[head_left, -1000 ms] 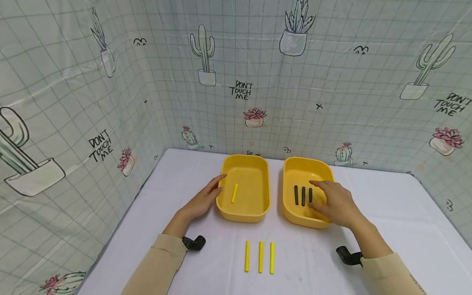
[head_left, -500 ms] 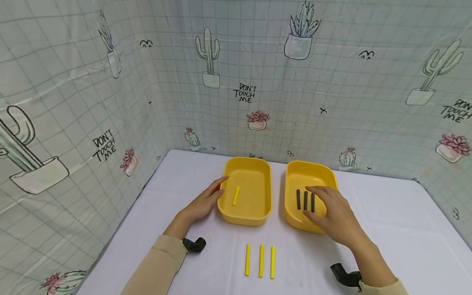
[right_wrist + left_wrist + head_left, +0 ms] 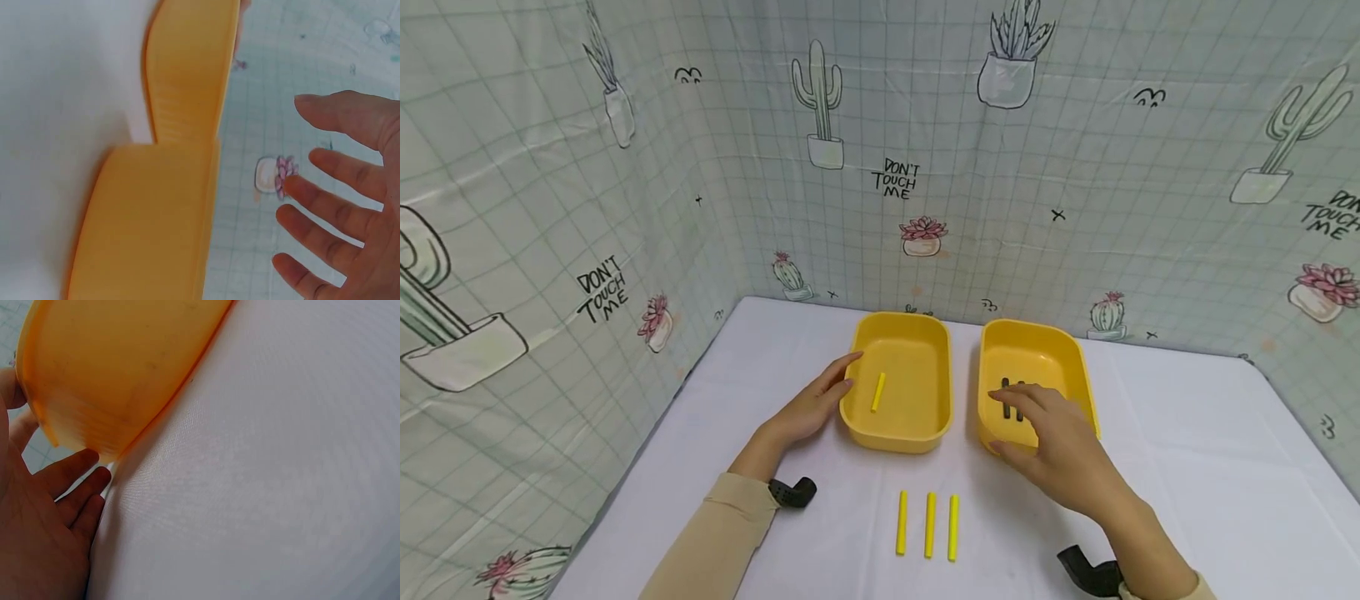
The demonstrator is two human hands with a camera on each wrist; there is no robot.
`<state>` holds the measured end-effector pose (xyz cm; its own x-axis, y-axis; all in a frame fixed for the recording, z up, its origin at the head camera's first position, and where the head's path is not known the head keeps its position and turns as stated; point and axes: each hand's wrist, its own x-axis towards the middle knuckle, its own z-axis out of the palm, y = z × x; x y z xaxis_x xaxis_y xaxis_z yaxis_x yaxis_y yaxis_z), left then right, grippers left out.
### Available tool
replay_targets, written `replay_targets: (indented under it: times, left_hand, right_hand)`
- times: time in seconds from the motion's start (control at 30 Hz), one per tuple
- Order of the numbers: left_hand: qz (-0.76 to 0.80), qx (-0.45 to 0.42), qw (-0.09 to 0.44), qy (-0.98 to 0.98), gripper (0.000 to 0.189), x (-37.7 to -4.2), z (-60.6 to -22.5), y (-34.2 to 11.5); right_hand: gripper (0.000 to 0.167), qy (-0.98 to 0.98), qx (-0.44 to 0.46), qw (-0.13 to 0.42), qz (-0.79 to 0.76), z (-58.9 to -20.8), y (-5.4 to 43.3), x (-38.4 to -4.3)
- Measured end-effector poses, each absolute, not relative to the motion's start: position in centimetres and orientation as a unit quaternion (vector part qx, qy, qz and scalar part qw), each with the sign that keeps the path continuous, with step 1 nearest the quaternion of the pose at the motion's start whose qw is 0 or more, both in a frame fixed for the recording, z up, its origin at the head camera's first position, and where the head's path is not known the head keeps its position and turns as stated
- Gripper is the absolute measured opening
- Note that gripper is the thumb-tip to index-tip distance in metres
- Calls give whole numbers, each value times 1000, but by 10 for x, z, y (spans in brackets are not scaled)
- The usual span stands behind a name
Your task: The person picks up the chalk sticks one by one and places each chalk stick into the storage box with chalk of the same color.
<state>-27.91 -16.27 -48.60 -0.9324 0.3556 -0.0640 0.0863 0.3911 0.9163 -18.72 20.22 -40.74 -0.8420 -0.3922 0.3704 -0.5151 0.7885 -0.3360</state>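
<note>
My left hand (image 3: pixel 811 408) rests against the left side of a yellow plastic tray (image 3: pixel 898 442), thumb and index fingertip at its rim. In the left wrist view, extended fingers (image 3: pixel 81 512) lie along its outer wall. One yellow stick (image 3: pixel 877 392) lies inside that tray. My right hand (image 3: pixel 1063 446) hovers over the front of a second yellow tray (image 3: pixel 988 333), thumb and fingers spread apart with nothing between them; the right wrist view shows this hand (image 3: pixel 350 200) apart from the trays. Two black sticks (image 3: pixel 1006 398) show in the second tray; my right hand hides part of its inside.
Three yellow sticks (image 3: pixel 930 525) lie side by side on the white tabletop (image 3: pixel 820 542), nearer to me than the trays. Behind and to the left hangs a checked cloth (image 3: pixel 715 167) printed with cacti. Each wrist bears a black device (image 3: pixel 792 492).
My right hand has moved left and toward me from above the right tray's right side, covering the third black stick. My left hand stays at the left tray; the camera view shifts slightly.
</note>
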Motion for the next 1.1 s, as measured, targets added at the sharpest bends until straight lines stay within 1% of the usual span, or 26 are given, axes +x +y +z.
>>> replay_targets:
  times: [0.17,0.53,0.83,1.1]
  left_hand:
    - [536,138,122,824,49,-279,-482,-164]
    - [537,133,121,824,48,-282,-479,-168]
    - [544,138,123,818,48,-281,-480,-168]
    - [548,140,133,814,48,-278,-487,-168]
  right_hand:
    - [56,-933,269,131,199,-405,186,-181]
    - [62,-935,305,45,173,-416,153,-166]
    - [61,-929,332,-6,162,-435,140,-160]
    - [66,-930,333,-49,150,-446,134,-155]
